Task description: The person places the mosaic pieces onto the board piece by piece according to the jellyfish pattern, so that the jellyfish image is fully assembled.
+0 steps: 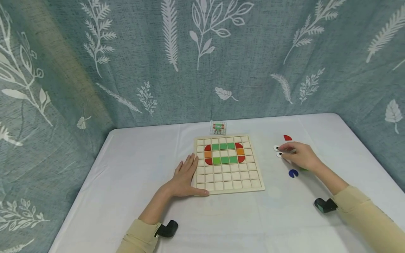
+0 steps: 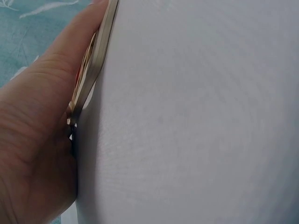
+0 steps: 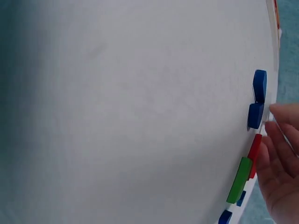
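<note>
A square wooden grid board (image 1: 231, 185) lies mid-table, with red, orange and green pieces forming a ring in its upper half. My left hand (image 1: 184, 180) rests spread at its lower left corner, fingers along the left edge and thumb on the near edge. To the right of the board, my right hand (image 1: 300, 154) reaches down over two white discs with black dots (image 1: 274, 148). Its thumb and index fingertips stand slightly apart, right at the discs. Below it lies a notched blue disc (image 1: 293, 173); a green piece (image 3: 239, 179) is partly hidden under the hand in the head view.
A small pattern card (image 1: 218, 128) lies beyond the board. A red quarter-round piece (image 1: 287, 137) sits behind my right hand. In the right wrist view, blue pieces (image 3: 259, 86) and a red piece (image 3: 255, 155) lie beside the fingers. A leaf-patterned curtain (image 1: 177, 91) hangs behind the table.
</note>
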Motion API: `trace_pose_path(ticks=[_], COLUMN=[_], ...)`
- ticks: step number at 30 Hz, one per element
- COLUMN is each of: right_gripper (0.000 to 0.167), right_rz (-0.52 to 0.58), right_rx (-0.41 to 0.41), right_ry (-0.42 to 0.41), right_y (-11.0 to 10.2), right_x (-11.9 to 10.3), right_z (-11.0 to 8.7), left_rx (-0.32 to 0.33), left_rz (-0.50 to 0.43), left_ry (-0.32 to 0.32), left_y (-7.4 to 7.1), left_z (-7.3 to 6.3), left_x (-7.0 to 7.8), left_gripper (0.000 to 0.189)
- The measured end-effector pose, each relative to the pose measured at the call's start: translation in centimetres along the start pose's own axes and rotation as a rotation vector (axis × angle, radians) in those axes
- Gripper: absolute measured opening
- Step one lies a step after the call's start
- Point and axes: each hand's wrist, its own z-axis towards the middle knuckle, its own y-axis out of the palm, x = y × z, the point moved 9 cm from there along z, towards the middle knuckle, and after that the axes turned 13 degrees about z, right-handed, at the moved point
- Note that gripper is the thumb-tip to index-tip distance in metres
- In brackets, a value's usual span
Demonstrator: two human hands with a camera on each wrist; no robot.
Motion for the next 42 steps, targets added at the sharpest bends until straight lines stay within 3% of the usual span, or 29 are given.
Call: trace_pose_path(ticks=[4, 13, 29, 36, 42], right_gripper=[0.022, 0.028, 0.025, 0.028, 0.024], right_rz=[-0.033, -0.07, -0.063, 0.053, 0.072], right_rx=[-0.023, -0.128, -0.113, -0.074, -0.099], right_ry=[-0.039, -0.21, -0.181, -0.149, -0.255], right_y=[0.2, 0.6, 1.5, 4.9, 8.6], right_x=[-0.4, -1.9, -2.1, -4.6, -8.4], right_z=[0.0, -0.5, 0.1, 2.4, 4.3], left_rx=[0.002, 0.007, 0.015, 0.013, 0.012], left_rz=[-0.004, -0.011, 0.005, -0.003, -0.009], left_ry=[0.0, 0.004, 0.012, 0.009, 0.01], left_y=[-0.1, -0.2, -0.6, -0.5, -0.3], left_z=[-0.1, -0.2, -0.2, -0.3, -0.3], left_x=[0.1, 0.2, 0.2, 0.2, 0.2], left_gripper=[0.128, 0.127, 0.127, 0.128, 0.127])
